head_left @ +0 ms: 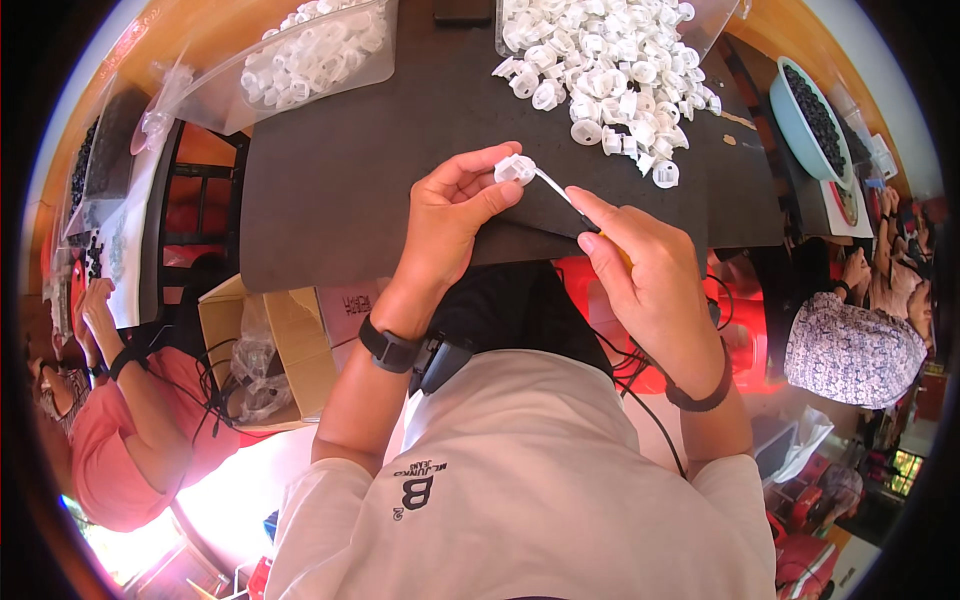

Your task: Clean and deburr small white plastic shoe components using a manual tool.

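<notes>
Between the thumb and fingers of my left hand [455,205] is a small round white plastic part [514,170], held above the near side of the dark table. My right hand [640,255] grips a thin tool [578,212] with a pale shaft, a black collar and a bit of yellow handle showing. The tool's tip meets the right side of the white part; whether it enters it I cannot tell. A loose heap of similar white parts [610,85] spreads over the far right of the dark table [340,190].
A clear plastic bin [375,65] of white parts stands at the far left. Off to the right, a light blue basin [790,105] holds small black pieces. An open cardboard box [305,345] sits below the table's left side. Other people work at both sides.
</notes>
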Available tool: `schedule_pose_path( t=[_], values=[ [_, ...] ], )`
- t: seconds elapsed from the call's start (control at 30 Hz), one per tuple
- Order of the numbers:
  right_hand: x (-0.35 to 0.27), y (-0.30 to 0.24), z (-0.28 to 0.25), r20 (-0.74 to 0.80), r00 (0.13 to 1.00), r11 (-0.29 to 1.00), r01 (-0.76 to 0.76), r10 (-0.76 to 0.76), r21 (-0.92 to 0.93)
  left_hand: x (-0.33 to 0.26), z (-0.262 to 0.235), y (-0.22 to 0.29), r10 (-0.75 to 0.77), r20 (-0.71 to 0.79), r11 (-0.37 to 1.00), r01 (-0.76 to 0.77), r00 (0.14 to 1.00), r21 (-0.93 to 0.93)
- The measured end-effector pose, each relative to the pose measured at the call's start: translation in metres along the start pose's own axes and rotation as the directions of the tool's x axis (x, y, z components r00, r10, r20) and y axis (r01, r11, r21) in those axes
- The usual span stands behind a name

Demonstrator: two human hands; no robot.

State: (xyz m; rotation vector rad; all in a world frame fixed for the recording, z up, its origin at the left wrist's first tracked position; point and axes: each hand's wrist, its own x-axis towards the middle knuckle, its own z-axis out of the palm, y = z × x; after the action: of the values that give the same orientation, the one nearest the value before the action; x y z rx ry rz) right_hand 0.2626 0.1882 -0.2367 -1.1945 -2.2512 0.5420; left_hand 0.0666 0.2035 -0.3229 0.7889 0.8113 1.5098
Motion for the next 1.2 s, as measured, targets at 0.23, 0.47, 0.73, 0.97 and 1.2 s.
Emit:
schedule_pose_path(
  t=[0.23, 0.47, 0.73, 0.97, 1.2],
  values=[
    [0.001, -0.001, 0.006, 0.022, 0.999, 0.999, 0.032, -0.031, -0.038, 0.001, -0.003, 0.0, -0.038, 0.022, 0.998, 0.039, 0.999, -0.042],
    [0.004, -0.005, 0.005, 0.057, 0.998, 0.998, 0.03, -0.027, -0.057, 0.0, -0.005, -0.002, -0.046, 0.046, 0.998, 0.048, 0.998, -0.046],
    [0.014, 0.0, -0.004, 0.13, 0.991, 0.996, -0.015, 0.004, 0.086, 0.002, -0.006, -0.001, -0.017, 0.085, 1.0, 0.018, 0.996, -0.002],
    [0.0, 0.002, -0.008, -0.034, 0.999, 0.969, 0.038, -0.031, 0.246, 0.007, -0.018, 0.048, 0.124, 0.041, 0.954, -0.131, 0.991, 0.269],
    [-0.028, 0.041, -0.002, -0.101, 0.993, 0.954, -0.026, 0.058, 0.3, 0.096, -0.068, 0.221, 0.642, 0.001, 0.413, -0.347, 0.767, 0.842]
  ],
)
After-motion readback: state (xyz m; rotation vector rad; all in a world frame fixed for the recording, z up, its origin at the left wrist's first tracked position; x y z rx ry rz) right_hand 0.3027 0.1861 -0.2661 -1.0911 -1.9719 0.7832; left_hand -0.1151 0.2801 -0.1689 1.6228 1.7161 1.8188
